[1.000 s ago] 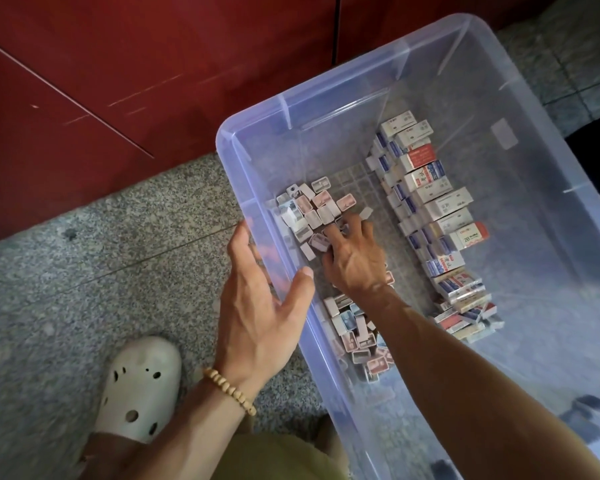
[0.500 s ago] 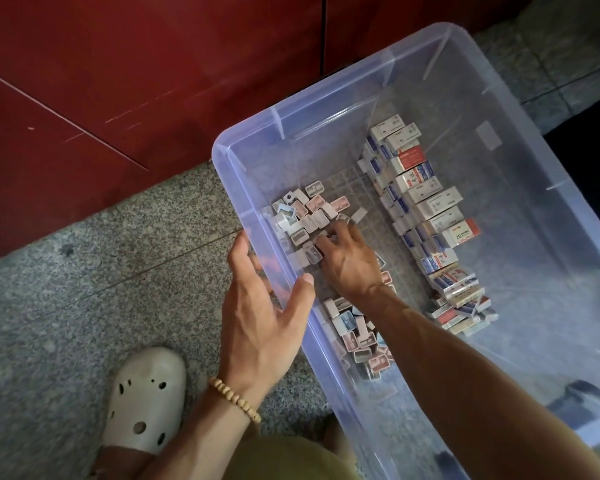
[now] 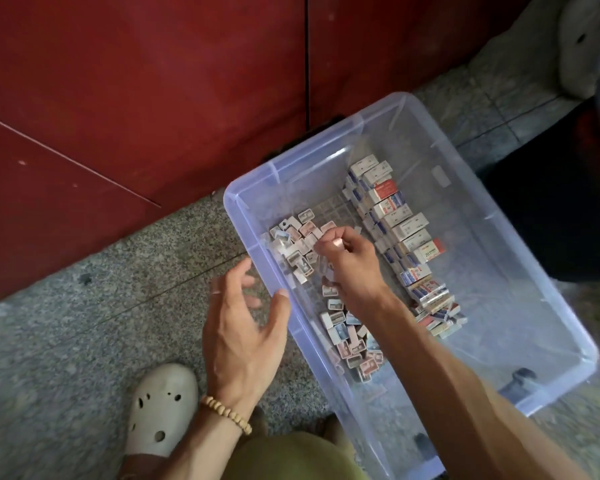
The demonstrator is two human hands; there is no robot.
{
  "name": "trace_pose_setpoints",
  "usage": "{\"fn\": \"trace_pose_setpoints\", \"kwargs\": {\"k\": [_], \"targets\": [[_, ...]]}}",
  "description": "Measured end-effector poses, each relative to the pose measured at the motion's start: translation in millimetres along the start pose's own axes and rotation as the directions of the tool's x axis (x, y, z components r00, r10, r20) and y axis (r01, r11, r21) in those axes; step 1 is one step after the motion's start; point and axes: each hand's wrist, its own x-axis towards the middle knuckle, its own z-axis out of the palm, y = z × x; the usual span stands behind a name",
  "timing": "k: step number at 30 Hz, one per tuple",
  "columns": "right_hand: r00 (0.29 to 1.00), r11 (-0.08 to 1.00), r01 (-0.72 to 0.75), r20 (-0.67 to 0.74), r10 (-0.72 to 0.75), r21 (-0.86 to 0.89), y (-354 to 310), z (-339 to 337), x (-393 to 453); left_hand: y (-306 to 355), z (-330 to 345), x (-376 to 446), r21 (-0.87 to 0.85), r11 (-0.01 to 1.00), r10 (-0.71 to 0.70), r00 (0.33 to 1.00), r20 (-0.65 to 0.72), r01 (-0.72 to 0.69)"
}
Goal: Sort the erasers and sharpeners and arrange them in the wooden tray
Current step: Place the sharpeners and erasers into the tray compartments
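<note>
Plastic bin (image 3: 250,216) — right hand (image 3: 350,261) has lifted, pinching an eraser (image 3: 336,242).

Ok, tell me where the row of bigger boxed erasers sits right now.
In the head view the row of bigger boxed erasers lies inside the clear plastic bin, running along its floor to the right of the right hand and the smaller loose pieces.

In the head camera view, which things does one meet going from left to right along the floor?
Cream perforated clog → left hand with beaded bracelet → right hand over small boxes → row of larger white cardboard boxes → far wall of clear plastic bin.
</note>
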Motion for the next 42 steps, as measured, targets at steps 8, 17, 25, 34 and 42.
{"fn": "trace_pose_setpoints", "kwargs": {"k": [8, 17, 25, 34, 42], "targets": [[0.924, 0.884, -0.272, 0.360, 0.130, 0.380, -130, 19, -99, 98, -72, 18, -0.003, 0.957, 0.289, 0.954, 0.085, -0.289], [0.930, 0.924, -0.170, 0.366, 0.036, 0.342, -217, 40, -147, 175, -134, 34, -0.105, 0.907, 0.417, 0.904, 0.098, -0.407], [0.952, 0.926, -0.085, 0.305, -0.034, 0.367, -233, 87, -175, 179, -183, 23, -0.422, 0.883, 0.238, 0.971, 0.023, -0.206], [0.963, 0.939, 0.087, 0.212, -0.164, 0.331, -284, 157, -197, 155, -302, 90, -0.079, 0.926, 0.354, 0.923, -0.147, -0.368], [0.979, 0.945, 0.099, 0.141, -0.149, 0.311, -296, 215, -192, 137, -353, 185, 0.532, 0.755, 0.379, 0.918, 0.122, -0.382]]}}
